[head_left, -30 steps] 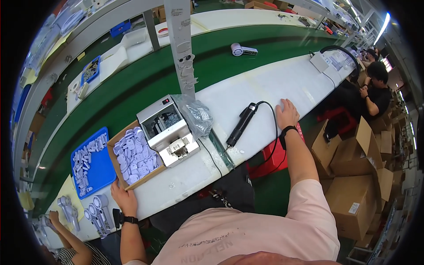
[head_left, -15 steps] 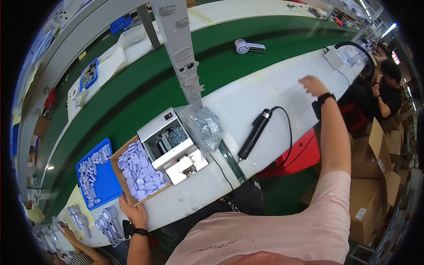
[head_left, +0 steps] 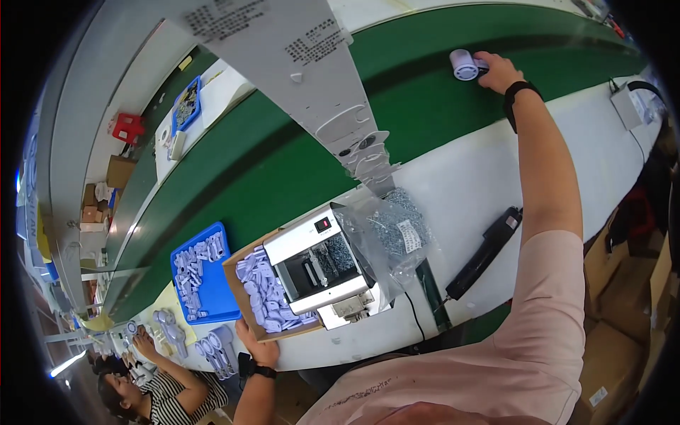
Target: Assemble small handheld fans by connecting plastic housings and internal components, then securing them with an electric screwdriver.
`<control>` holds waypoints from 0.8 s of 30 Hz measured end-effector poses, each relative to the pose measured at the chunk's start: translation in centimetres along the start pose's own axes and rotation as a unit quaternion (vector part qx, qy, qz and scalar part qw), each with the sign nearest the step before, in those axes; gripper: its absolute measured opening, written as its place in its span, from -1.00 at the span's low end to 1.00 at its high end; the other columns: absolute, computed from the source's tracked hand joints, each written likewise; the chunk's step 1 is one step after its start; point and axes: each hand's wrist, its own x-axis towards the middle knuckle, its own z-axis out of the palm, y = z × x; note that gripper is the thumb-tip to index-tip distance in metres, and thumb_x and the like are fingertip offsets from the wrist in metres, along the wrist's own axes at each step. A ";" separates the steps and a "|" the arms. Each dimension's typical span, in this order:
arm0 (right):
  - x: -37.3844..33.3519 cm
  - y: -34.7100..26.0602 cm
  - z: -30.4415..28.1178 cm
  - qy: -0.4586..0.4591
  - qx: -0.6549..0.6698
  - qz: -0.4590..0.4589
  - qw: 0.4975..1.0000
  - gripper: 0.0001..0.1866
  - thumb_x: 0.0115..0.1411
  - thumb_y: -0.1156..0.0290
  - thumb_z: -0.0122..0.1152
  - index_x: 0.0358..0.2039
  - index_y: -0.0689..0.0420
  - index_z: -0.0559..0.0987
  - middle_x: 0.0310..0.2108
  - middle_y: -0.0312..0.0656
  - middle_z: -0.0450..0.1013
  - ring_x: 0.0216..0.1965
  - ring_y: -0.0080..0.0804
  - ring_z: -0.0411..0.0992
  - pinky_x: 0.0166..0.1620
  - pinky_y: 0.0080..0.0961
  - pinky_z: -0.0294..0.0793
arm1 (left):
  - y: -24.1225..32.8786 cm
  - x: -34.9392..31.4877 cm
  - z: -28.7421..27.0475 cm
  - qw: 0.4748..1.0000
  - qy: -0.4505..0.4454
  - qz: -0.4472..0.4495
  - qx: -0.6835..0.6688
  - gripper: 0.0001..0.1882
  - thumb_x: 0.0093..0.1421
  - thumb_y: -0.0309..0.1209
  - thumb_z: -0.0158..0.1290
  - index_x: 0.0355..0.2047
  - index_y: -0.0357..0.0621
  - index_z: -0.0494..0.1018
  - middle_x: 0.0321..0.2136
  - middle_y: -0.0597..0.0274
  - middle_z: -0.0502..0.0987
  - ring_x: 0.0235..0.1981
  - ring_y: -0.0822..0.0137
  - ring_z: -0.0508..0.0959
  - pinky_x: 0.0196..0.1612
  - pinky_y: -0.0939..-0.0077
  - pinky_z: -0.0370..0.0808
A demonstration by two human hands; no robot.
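On the green conveyor belt at the far right, my right hand (head_left: pixel 500 74) is closed around the handle of a pale lavender handheld fan (head_left: pixel 464 65), its round head pointing left. My left hand (head_left: pixel 258 346) grips the near left corner of an open cardboard box (head_left: pixel 244 301), fingers along its side. Lavender plastic parts (head_left: pixel 273 294) fill the box. Against its right side stands a metal screw feeder (head_left: pixel 322 265) with screws inside. A black electric screwdriver (head_left: pixel 485 253) lies on the white worktable, right of the feeder.
A clear bag of screws (head_left: pixel 400 230) lies beside a grey post (head_left: pixel 319 85) that rises between table and belt. A blue tray (head_left: pixel 216 297) of lavender parts and several fans (head_left: pixel 218 350) sit to the left. A co-worker in a striped top (head_left: pixel 166 397) works at lower left.
My right hand has reached forward from above the table to the belt and taken hold of the fan. My left hand stays at the box corner. The view has shifted.
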 end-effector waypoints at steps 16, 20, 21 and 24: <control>-15.7 -3.3 -11.7 0.070 -0.060 -0.077 0.993 -0.56 0.15 0.24 0.35 0.02 0.08 0.51 -0.17 0.03 0.59 -0.09 0.16 0.55 -0.11 -0.03 0.57 | -0.8 -0.6 0.1 0.997 0.040 0.044 0.049 -0.42 0.04 -0.49 0.01 0.13 -0.40 0.44 0.13 -0.22 0.40 0.16 -0.25 0.35 0.26 -0.05 0.26; -27.6 -5.3 -18.1 0.093 0.033 -0.124 0.987 -0.50 0.17 0.22 0.40 0.04 0.20 0.52 -0.16 0.19 0.60 -0.08 0.21 0.56 -0.14 -0.06 0.55 | 0.6 0.7 -0.8 0.999 -0.002 0.031 0.033 -0.43 0.04 -0.52 0.01 0.13 -0.35 0.46 0.13 -0.16 0.41 0.20 -0.20 0.34 0.27 -0.02 0.26; -30.6 -6.0 -18.9 0.054 0.113 -0.109 0.986 -0.58 0.19 0.31 0.40 -0.02 0.26 0.53 -0.30 0.12 0.60 -0.22 -0.05 0.62 -0.21 -0.29 0.53 | 0.7 0.9 -0.7 0.999 0.002 0.024 0.030 -0.45 0.06 -0.50 0.02 0.12 -0.32 0.47 0.15 -0.13 0.41 0.22 -0.18 0.33 0.28 -0.02 0.25; -39.3 -9.6 -20.5 0.004 0.247 -0.085 0.965 -0.71 0.16 0.52 0.39 -0.15 0.25 0.52 -0.48 -0.28 0.42 -0.41 -0.57 0.32 -0.31 -0.56 0.39 | 0.2 0.2 -0.8 0.999 0.028 0.014 0.016 -0.49 0.08 -0.49 0.05 0.10 -0.29 0.49 0.14 -0.08 0.43 0.20 -0.17 0.34 0.27 -0.02 0.26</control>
